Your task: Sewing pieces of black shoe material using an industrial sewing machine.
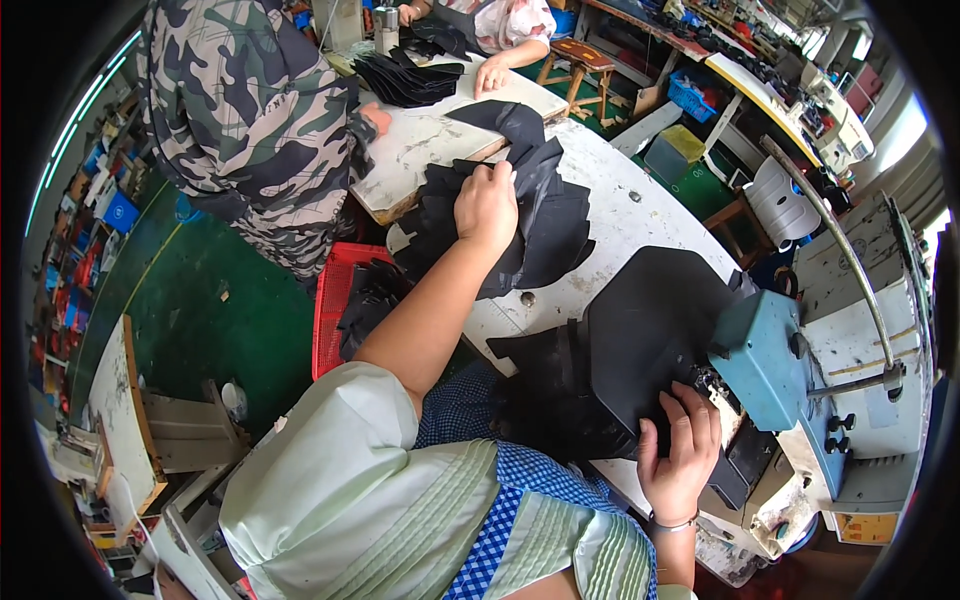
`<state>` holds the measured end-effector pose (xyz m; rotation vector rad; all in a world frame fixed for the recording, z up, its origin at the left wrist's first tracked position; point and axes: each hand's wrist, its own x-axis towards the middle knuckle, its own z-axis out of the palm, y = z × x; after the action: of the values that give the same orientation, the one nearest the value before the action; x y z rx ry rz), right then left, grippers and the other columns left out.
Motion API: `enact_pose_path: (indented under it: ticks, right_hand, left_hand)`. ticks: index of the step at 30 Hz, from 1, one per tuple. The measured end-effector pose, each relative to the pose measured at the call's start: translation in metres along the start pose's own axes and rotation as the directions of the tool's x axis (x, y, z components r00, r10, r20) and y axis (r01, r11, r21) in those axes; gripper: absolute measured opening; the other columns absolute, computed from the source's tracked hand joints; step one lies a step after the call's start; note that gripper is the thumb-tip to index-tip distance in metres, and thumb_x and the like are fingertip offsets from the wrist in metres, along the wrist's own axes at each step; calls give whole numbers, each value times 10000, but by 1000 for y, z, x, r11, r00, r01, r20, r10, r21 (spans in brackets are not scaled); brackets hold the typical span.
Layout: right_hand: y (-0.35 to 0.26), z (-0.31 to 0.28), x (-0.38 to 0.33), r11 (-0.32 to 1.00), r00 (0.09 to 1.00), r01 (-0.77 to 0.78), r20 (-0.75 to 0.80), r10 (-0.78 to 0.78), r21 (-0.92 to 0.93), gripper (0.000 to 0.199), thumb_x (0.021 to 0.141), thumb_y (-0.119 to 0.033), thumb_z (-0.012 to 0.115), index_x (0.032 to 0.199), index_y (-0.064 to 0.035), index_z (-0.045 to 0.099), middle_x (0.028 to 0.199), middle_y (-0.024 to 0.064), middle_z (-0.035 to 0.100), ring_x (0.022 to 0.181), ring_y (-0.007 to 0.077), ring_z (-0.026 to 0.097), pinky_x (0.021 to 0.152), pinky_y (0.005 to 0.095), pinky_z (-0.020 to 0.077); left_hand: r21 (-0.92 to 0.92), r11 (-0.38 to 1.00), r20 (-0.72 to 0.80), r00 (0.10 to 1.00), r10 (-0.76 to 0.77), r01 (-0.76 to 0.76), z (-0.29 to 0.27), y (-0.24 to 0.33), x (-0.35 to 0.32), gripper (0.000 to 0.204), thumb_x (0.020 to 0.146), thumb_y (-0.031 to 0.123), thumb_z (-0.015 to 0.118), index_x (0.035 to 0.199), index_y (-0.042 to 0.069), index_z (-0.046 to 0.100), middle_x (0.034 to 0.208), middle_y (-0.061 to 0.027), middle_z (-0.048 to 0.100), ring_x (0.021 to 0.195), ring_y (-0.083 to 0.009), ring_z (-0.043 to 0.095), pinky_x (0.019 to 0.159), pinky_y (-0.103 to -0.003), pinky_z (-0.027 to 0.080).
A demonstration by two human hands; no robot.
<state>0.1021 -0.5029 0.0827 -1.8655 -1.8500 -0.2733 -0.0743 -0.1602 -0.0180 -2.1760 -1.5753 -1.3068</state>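
My left hand (487, 205) reaches forward to a fanned pile of flat black cut pieces (555, 225), its fingers pinched on a black piece at the top. A large black panel with angled corners (650, 325) lies nearer to me, its right side against the blue-headed machine (757, 345). At the panel's near right edge rests my right hand (682, 450), fingers bent and apart, the thumb on the black material. More black pieces (550, 385) hang over the table edge toward my lap.
A red plastic basket (333, 305) with black pieces stands left of the white table (610, 170). Close by on the left is a person in camouflage clothing (235, 110). Across the table, another person's hand (492, 74) lies near stacked black pieces (405, 78). A curved metal rod (840, 230) rises beside the machine.
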Motion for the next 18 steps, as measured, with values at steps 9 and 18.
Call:
enact_pose_path:
  ticks: [9, 18]
  right_hand:
    - [-12, 3, 1, 981, 951, 187, -239, -194, -51, 493, 853, -178, 775, 1251, 35, 577, 1262, 242, 599, 1067, 399, 605, 864, 473, 527]
    - [-35, 15, 21, 927, 925, 374, 51, -376, 37, 428, 782, -147, 600, 1188, -45, 690, 1034, 72, 616, 1016, 247, 605, 880, 393, 454]
  left_hand:
    - [-308, 908, -32, 957, 287, -283, -152, 76, -34, 97, 899, 64, 661, 988, 47, 624, 814, -103, 653, 679, -311, 612, 609, -404, 499]
    - [-768, 621, 135, 908, 397, -158, -166, 105, -68, 291, 903, -2, 601, 1193, -15, 580, 902, -151, 671, 782, -316, 678, 700, -388, 549]
